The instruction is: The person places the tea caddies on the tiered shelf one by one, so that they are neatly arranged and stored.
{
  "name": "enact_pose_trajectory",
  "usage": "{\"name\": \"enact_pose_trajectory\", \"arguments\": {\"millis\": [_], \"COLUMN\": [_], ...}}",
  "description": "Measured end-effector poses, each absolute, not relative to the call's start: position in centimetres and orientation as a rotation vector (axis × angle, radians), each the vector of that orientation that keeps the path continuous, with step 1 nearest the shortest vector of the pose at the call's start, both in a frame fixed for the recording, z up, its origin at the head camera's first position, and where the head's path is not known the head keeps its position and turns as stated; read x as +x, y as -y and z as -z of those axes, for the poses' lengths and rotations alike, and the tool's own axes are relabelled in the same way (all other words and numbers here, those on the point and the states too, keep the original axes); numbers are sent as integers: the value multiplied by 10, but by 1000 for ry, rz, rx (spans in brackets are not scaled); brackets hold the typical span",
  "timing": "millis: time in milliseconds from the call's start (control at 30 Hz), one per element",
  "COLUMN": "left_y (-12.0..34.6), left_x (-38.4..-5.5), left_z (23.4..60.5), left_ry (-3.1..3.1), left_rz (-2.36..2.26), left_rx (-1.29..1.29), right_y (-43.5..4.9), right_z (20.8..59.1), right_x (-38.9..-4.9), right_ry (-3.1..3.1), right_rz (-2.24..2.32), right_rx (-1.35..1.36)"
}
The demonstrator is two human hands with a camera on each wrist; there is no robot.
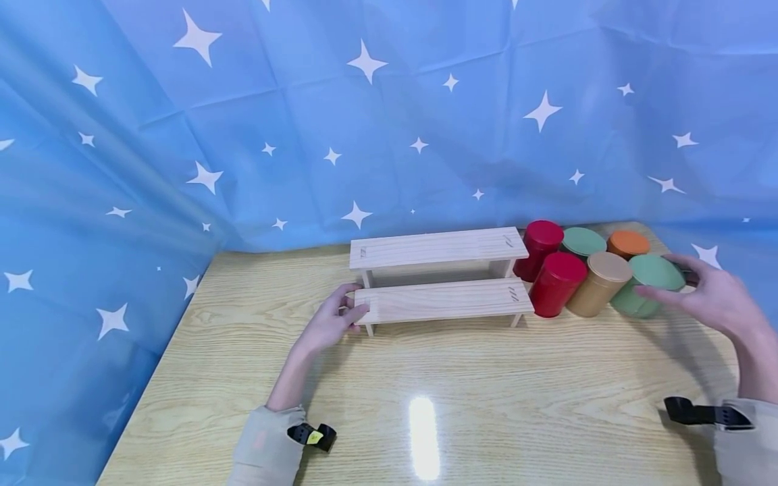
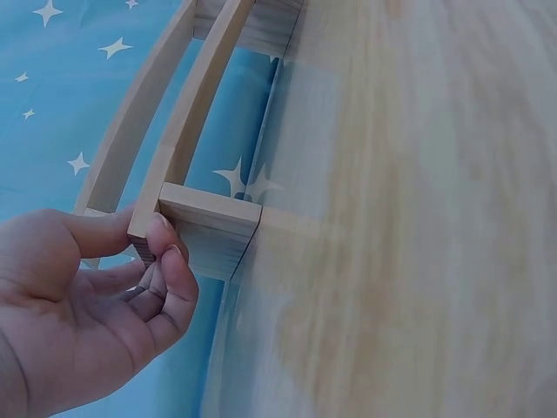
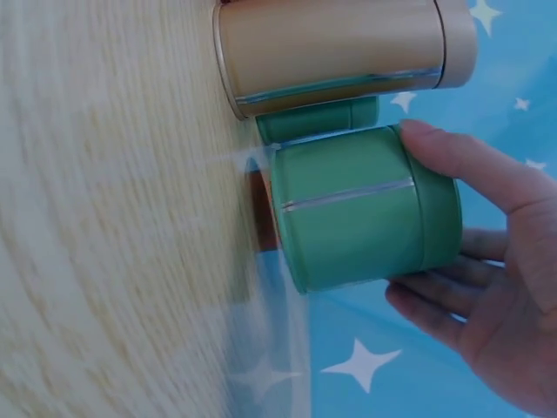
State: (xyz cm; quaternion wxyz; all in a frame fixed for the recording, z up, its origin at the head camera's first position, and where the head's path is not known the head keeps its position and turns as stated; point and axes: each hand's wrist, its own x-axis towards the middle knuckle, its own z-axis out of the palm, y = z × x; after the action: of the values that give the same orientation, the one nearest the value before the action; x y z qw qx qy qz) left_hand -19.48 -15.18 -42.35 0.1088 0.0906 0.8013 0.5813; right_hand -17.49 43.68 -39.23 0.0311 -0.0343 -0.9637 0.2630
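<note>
Right fingers [image 3: 439, 292] around green canister [image 3: 352, 213]

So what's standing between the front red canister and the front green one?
In the head view, the tan canister stands between the front red canister and the front green canister.

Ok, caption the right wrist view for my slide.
A right hand grips a wide green canister beside a taller tan canister.
</note>
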Motion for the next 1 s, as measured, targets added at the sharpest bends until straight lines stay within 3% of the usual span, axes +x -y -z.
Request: {"name": "enact_pose_trajectory", "arguments": {"millis": [1000], "left_y": [151], "left_x": [-195], "left_z": [424], "left_ry": [-2316], "left_rz": [-1750], "left_rx": [238], "right_y": [-390], "right_z": [340], "right_x": [-163], "right_ry": [2450], "right_rz": [-741], "right_rx": [-209]}}
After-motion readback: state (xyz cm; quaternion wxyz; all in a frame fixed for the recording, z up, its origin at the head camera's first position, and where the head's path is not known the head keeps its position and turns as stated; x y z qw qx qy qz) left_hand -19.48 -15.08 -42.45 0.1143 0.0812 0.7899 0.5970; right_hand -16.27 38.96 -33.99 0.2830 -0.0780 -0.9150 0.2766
